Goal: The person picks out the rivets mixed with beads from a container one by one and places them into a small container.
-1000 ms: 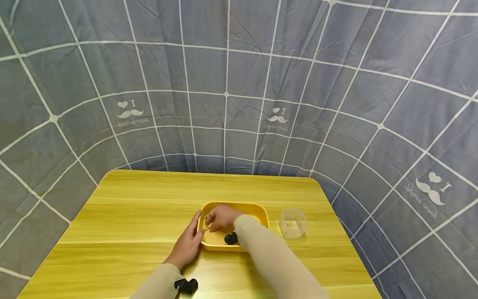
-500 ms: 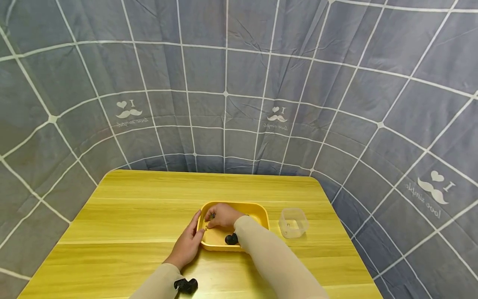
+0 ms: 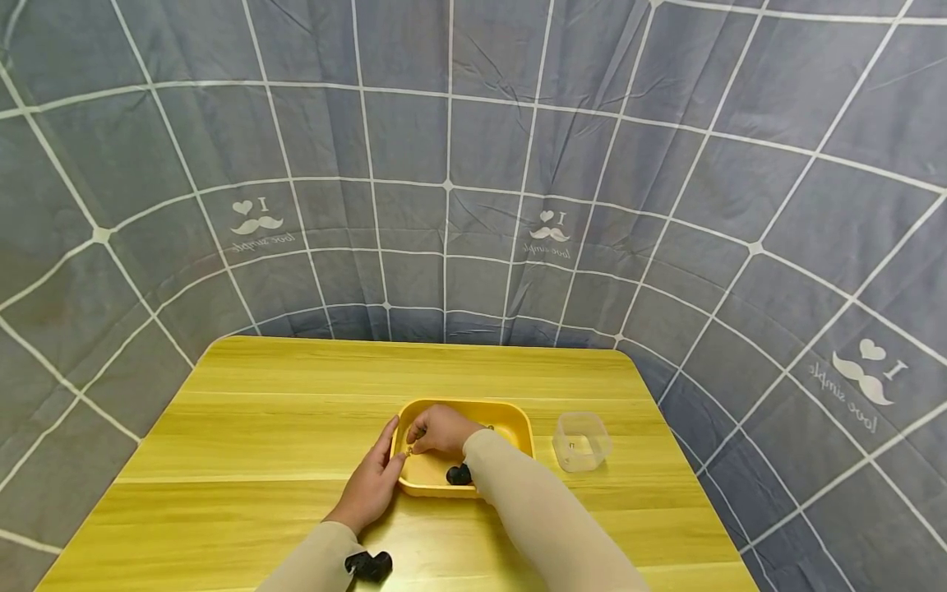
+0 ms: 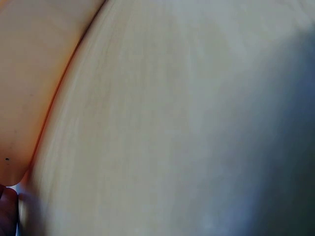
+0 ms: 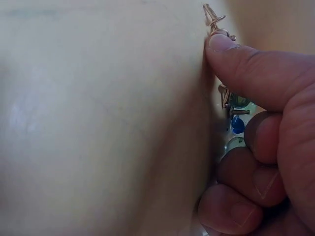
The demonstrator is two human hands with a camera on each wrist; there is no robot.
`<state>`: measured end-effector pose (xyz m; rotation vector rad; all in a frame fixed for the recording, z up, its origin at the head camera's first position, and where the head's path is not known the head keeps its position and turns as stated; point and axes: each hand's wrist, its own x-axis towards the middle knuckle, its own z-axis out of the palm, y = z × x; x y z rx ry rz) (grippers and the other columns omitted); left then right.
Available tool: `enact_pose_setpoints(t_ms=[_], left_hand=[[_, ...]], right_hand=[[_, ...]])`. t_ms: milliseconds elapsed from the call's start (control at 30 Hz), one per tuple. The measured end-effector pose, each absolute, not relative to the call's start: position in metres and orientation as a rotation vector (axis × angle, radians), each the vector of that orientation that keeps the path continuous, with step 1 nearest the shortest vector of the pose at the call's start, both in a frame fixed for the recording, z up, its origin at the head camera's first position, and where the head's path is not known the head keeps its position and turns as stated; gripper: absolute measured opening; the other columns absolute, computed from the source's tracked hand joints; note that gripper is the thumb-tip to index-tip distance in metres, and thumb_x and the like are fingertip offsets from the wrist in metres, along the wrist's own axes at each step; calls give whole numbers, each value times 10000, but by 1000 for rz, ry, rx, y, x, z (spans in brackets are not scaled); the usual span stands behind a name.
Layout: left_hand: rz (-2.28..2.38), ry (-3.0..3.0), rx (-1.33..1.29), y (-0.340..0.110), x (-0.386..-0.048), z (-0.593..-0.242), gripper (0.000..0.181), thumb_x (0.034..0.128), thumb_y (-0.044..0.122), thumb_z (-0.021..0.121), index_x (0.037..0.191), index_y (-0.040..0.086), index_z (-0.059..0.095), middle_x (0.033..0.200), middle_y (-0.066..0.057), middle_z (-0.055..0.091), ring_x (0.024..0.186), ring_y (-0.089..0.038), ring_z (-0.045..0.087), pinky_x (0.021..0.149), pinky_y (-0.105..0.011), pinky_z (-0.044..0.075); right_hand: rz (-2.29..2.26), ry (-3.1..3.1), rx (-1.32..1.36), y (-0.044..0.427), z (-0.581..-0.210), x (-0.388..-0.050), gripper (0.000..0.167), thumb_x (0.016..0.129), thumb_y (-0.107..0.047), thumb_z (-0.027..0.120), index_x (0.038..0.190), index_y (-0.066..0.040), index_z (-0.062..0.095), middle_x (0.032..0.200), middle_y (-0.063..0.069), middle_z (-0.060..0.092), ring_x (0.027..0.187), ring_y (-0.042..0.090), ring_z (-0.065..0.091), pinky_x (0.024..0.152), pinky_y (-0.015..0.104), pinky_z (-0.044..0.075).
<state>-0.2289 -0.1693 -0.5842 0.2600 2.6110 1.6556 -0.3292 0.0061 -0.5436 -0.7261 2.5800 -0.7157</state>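
My left hand [image 3: 370,487] grips the left side of a yellow tray [image 3: 518,423], its thumb over the rim. Inside the tray, at its left end, is my right hand [image 3: 441,429], fingers curled. The right wrist view shows that thumb's tip on small copper-coloured metal pins [image 5: 214,19], screw-like in shape. Between thumb and fingers, more pins show beside a blue glass bead [image 5: 237,125] and greenish glass pieces [image 5: 239,100]. Whether the right fingers pinch a pin is hidden. In the left wrist view, a fingertip [image 4: 8,211] appears by the tray's outer wall.
A clear plastic box [image 3: 581,444] stands right of the tray, a tiny metal piece inside. Both are on a yellow wood-grain table [image 3: 296,411]. A grey checked cloth [image 3: 481,214] hangs behind the table. Black wrist cameras [image 3: 368,566] sit on both sleeves.
The right fingers shift slightly among the small pieces at the tray's left end. A dark glass piece seen by the fingertips half a second ago is now hidden. The left hand stays put.
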Motion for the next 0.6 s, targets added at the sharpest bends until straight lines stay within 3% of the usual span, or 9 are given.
enact_pose_setpoints(t_ms=[267, 600], left_hand=[[1641, 2612, 260, -169, -225, -583, 640, 1136, 236, 468, 1709, 255, 183, 1705, -174, 337, 1558, -376, 364, 1238, -604, 329], [1641, 2624, 247, -166, -223, -584, 636, 1133, 230, 468, 1707, 248, 195, 1688, -170, 374, 1524, -366, 427, 1218, -586, 367]], right_hand=[[-774, 2548, -715, 9, -547, -329, 222, 891, -224, 857, 1113, -218, 849, 1098, -151, 795, 993, 5, 656, 957, 204, 523], [-757, 2556, -738, 14, -549, -331, 187, 878, -183, 866, 1063, -203, 851, 1048, -153, 792, 869, -3, 622, 840, 178, 517]])
